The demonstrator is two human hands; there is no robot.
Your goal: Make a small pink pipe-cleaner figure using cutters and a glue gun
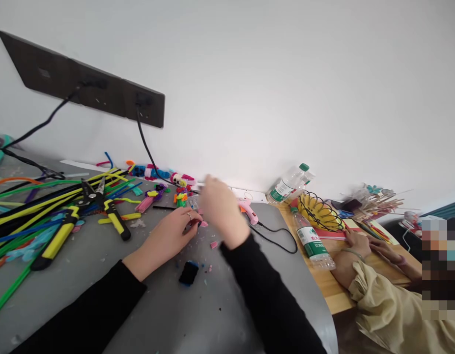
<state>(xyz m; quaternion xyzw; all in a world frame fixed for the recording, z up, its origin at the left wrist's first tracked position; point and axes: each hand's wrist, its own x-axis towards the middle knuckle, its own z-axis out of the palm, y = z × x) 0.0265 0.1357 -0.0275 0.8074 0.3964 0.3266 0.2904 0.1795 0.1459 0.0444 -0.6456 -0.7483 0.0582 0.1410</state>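
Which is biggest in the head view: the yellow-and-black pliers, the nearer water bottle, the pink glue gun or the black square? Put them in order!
1. Pliers
2. Nearer water bottle
3. Black square and pink glue gun: too alike to rank; the right hand seems to hide part of the gun.

From black patch (188,273): open surface (198,324) at 6 o'clock, lane between left sleeve (91,309) and right sleeve (273,300). Pliers (91,197) block 10 o'clock; left hand (172,230), 11; right hand (220,209), 1. Cord (286,252) loops at 2.
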